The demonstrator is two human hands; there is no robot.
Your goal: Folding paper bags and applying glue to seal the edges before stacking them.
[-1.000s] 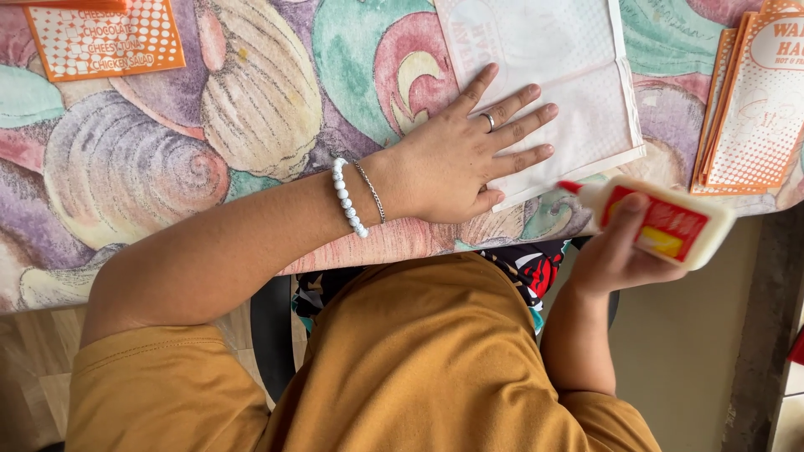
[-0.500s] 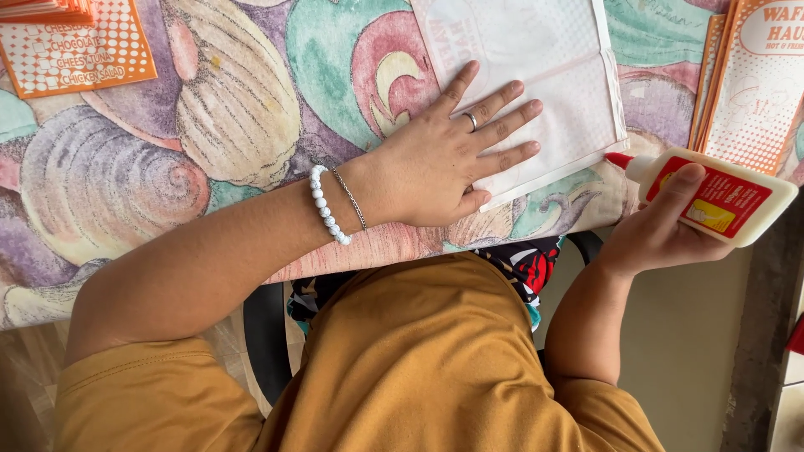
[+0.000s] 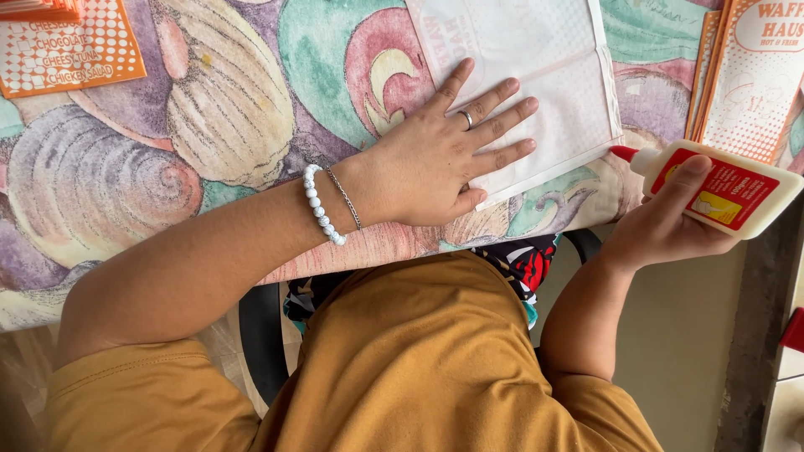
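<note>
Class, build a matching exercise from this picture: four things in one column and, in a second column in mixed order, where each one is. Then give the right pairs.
Things
1. glue bottle
2. white paper bag
3. bead bracelet
4. orange printed card

Places
A. on the left wrist
B. top left corner of the table
C. held in the right hand
D. flat on the table under the left hand

Pairs: 1-C, 2-D, 3-A, 4-B
</note>
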